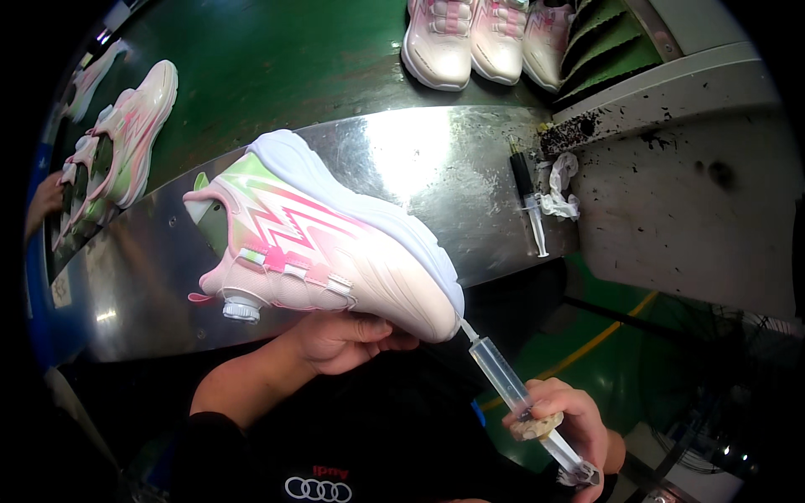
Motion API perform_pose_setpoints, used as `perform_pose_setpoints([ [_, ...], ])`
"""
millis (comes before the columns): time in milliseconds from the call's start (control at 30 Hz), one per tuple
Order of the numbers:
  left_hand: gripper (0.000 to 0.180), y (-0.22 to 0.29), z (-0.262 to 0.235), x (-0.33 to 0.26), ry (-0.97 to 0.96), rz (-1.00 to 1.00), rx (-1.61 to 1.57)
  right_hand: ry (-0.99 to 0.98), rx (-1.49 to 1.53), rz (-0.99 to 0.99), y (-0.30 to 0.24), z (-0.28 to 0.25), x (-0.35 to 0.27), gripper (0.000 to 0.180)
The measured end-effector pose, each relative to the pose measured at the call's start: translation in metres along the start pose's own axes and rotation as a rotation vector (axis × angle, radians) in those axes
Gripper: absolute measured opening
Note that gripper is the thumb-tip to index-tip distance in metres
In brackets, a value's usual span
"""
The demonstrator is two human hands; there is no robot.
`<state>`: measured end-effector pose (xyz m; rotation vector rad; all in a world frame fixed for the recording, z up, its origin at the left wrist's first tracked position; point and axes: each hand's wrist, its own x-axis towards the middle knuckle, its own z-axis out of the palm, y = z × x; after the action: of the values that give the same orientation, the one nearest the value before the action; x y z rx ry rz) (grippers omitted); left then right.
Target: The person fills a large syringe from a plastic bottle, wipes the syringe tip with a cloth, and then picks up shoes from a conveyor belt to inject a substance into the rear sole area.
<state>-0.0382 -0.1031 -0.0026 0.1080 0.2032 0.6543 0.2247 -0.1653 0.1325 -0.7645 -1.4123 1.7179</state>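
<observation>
A pink, cream and green sneaker (335, 243) with a thick white sole lies on its side in the air, toe toward the right. My left hand (345, 339) is closed on its underside near the forefoot, thumb showing and some fingers hidden behind the shoe. In my right hand (563, 419) is a clear syringe (501, 373), gripped round the barrel's flange and the plunger end. The syringe's thin tip touches, or almost touches, the seam between toe and sole. A white dial with laces sits on the shoe's tongue.
Several similar shoes (438, 46) stand on the green work surface (277, 63), at the back right and on the left (138, 134). A dark-and-white syringe (527, 197) and crumpled tissue (560, 189) lie on the metal edge (495, 142). Another person's hand (46, 199) is at far left.
</observation>
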Motion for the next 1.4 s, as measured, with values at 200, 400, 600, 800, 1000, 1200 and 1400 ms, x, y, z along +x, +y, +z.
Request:
perform_pose_setpoints([
  [200, 0.036, 0.003, 0.003, 0.006, 0.031, 0.01, 0.03, -0.084, -0.183, 0.027, -0.008, -0.001, 0.001, 0.106],
  [400, 0.036, 0.002, 0.002, 0.017, 0.041, 0.039, -0.006, -0.062, -0.46, -0.125, -0.001, 0.007, 0.012, 0.095],
  [600, 0.033, 0.004, 0.011, 0.025, 0.031, 0.069, -0.051, -0.03, -0.581, -0.202, 0.007, 0.017, 0.016, 0.094],
  [800, 0.03, 0.008, 0.024, 0.035, 0.088, 0.066, -0.065, 0.005, -0.741, -0.22, 0.028, 0.019, 0.011, 0.094],
  [1000, 0.031, 0.008, 0.028, 0.035, 0.083, 0.083, -0.065, 0.033, -0.851, -0.302, 0.044, 0.027, 0.016, 0.081],
  [1200, 0.032, 0.008, 0.031, 0.036, 0.08, 0.096, -0.065, 0.063, -0.957, -0.337, 0.053, 0.03, 0.016, 0.078],
  [1400, 0.031, 0.008, 0.033, 0.035, 0.085, 0.1, -0.068, 0.083, -1.017, -0.38, 0.059, 0.031, 0.018, 0.076],
])
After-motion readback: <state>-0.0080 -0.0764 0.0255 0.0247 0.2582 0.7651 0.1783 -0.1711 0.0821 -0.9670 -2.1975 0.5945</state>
